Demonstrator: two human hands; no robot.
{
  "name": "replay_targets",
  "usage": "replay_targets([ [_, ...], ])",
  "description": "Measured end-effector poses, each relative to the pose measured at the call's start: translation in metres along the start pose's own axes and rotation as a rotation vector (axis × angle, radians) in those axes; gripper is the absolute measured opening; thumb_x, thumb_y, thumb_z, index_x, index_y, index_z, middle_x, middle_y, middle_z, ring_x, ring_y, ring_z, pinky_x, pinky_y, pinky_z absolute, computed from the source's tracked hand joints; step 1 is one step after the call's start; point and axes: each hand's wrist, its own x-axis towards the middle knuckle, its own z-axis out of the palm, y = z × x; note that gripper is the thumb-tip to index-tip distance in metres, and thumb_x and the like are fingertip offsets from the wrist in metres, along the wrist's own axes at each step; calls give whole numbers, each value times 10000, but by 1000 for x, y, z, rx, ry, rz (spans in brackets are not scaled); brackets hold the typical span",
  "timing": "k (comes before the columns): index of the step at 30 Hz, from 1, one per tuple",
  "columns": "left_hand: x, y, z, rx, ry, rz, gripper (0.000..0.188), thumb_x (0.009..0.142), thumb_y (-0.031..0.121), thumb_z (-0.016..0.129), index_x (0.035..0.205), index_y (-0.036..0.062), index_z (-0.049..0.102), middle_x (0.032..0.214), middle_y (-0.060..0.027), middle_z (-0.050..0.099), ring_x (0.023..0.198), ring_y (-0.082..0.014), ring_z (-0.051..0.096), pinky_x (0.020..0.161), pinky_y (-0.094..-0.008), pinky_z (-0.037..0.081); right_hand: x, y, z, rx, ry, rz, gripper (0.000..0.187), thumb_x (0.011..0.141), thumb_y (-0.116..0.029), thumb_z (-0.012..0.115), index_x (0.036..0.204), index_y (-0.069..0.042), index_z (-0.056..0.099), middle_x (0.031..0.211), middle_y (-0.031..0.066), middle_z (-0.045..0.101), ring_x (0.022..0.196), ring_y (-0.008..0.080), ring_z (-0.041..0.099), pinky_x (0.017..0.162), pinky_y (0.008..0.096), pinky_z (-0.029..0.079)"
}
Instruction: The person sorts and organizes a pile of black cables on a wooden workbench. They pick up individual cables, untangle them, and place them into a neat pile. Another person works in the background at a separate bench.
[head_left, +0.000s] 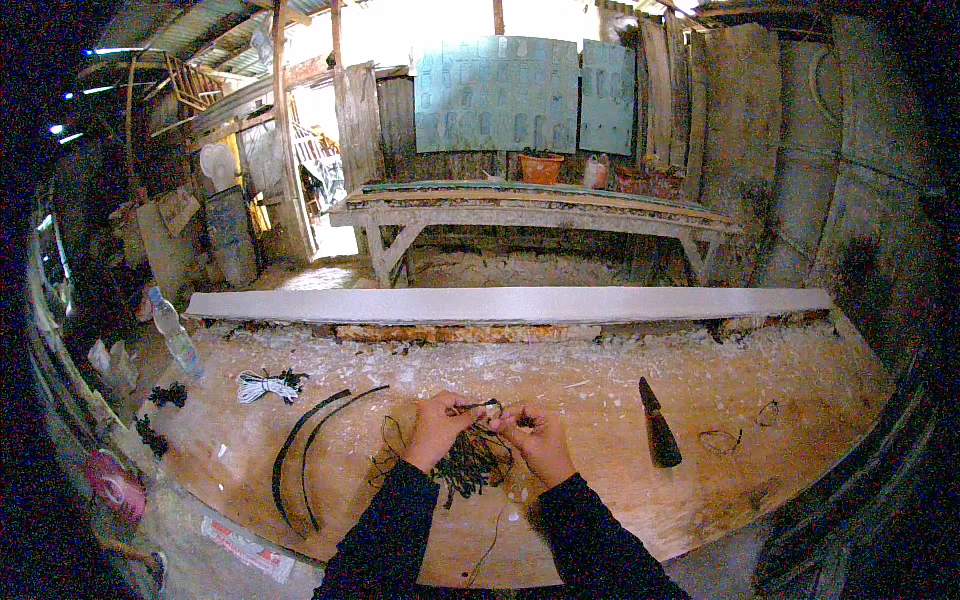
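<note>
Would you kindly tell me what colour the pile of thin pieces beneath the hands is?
The pile of thin pieces looks blackish, best seen in the head view.

Table: wood; fairly smooth in front, slight sheen; rough and gritty toward far edge. Long slab: white, smooth, matt; material uncertain. Bottle: clear plastic, glossy. Dark strands: fibrous-looking, matt, rough. Curved strip: dark, matt. White cord: textile-looking, matt. Sleeves: dark cloth, matt.
</note>
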Motion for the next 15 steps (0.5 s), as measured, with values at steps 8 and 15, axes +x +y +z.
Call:
replay_targets([
  [8,-9,5,15,60,-230,185,192,673,195,684,678,40,570,613,9,489,563,-69,428,508,-227,360,19,27,-25,-257,189,-239,96,717,-2,578,698,-45,494,649,-2,495,630,78,490,612,208,420],
  [15,-26,27,21,-226,-685,136,144,713,164,649,704,50,562,649,30,495,613,-56,451,556,-206,368,24,27,-32,-304,348,-311,68,730,-4,539,743,-49,490,686,3,505,612,85,457,572,212,391],
])
